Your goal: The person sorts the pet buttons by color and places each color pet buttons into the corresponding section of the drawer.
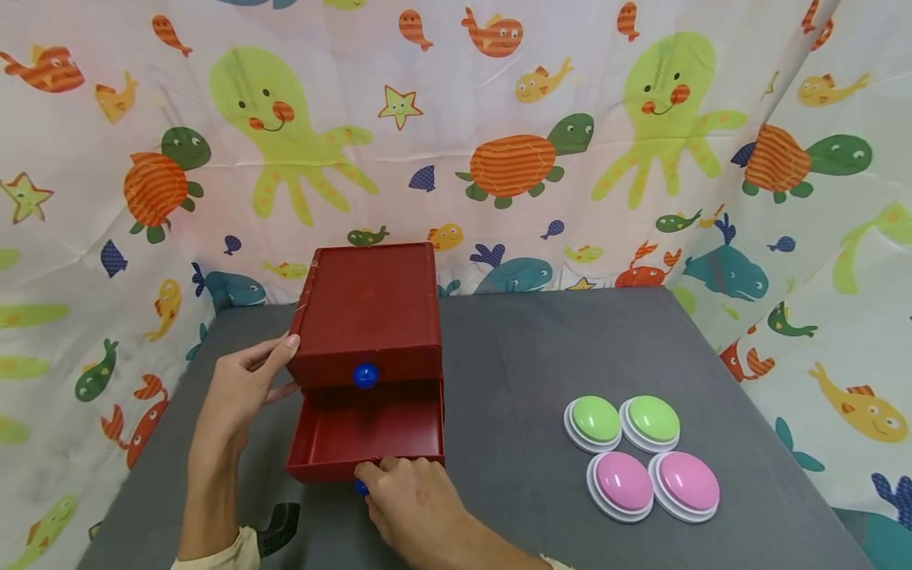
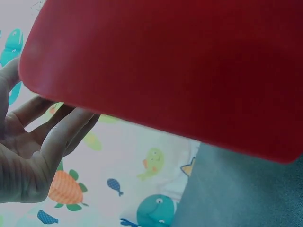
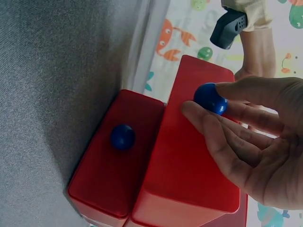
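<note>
A dark red drawer box (image 1: 366, 301) has two stacked drawers with blue ball knobs. Its upper drawer is closed, with its blue knob (image 1: 366, 376) uncovered. Below it, the lower drawer (image 1: 388, 427) is pulled out, and no contents show inside. My right hand (image 1: 420, 503) pinches the lower drawer's knob; the right wrist view shows thumb and fingers around this knob (image 3: 207, 98). My left hand (image 1: 238, 388) touches the box's left side near the upper front corner. In the left wrist view, its fingers (image 2: 64, 135) look fairly straight, their tips hidden behind the red panel (image 2: 165, 80).
Two green round buttons (image 1: 597, 419) and two pink ones (image 1: 624, 481) with white bases stand together on the right of the grey tabletop (image 1: 513, 380). A curtain (image 1: 442, 134) printed with sea animals hangs behind the table and along its sides.
</note>
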`<state>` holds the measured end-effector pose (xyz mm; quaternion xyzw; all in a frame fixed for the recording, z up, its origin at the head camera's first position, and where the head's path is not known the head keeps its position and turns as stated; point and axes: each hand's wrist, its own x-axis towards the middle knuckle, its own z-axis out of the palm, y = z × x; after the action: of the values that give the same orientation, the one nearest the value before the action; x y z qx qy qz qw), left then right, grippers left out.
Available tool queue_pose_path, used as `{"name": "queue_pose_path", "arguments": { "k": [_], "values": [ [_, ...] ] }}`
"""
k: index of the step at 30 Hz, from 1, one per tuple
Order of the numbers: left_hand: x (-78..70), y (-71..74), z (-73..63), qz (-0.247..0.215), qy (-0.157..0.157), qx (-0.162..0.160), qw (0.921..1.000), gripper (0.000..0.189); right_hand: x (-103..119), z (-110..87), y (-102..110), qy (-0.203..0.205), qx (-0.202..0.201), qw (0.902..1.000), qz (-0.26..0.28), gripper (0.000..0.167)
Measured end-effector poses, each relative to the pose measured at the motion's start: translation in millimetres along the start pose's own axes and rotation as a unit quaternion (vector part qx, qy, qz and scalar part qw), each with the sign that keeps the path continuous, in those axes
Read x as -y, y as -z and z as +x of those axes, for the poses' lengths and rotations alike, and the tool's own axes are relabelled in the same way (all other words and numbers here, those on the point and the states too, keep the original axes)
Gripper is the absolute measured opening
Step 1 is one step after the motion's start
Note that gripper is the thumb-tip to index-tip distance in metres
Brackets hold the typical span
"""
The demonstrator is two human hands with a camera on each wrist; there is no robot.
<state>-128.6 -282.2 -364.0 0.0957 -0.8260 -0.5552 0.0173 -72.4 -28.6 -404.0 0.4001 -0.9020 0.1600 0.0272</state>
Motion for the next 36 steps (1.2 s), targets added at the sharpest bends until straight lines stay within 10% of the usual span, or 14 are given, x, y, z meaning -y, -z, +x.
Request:
{"name": "queue_pose_path", "arguments": {
  "k": [17, 23, 31, 36],
  "values": [
    [1.9, -0.4, -1.1, -0.001, -0.008, -0.013, 0.9999, 0.074, -2.4, -6.5, 9.8, 0.011, 0.038, 0.9989, 0.026, 0.028],
    [1.6, -1.5, -1.6, 0.002, -0.003, -0.017, 0.9998, 0.076, -2.4, -21.3, 37.6, 0.02, -0.031, 0.9975, 0.06, 0.015],
    [0.5, -4.0, -2.0, 0.001, -0.006, -0.013, 0.9999, 0.076, -41.5, -47.2, 89.7, -0.14, -0.171, 0.9722, 0.077, 0.011],
    [0.3, -3.2, -2.0, 0.006, -0.004, -0.016, 0.9999, 0.077, -102.7, -58.5, 100.2, -0.242, -0.117, 0.9628, 0.03, 0.018]
  ]
}}
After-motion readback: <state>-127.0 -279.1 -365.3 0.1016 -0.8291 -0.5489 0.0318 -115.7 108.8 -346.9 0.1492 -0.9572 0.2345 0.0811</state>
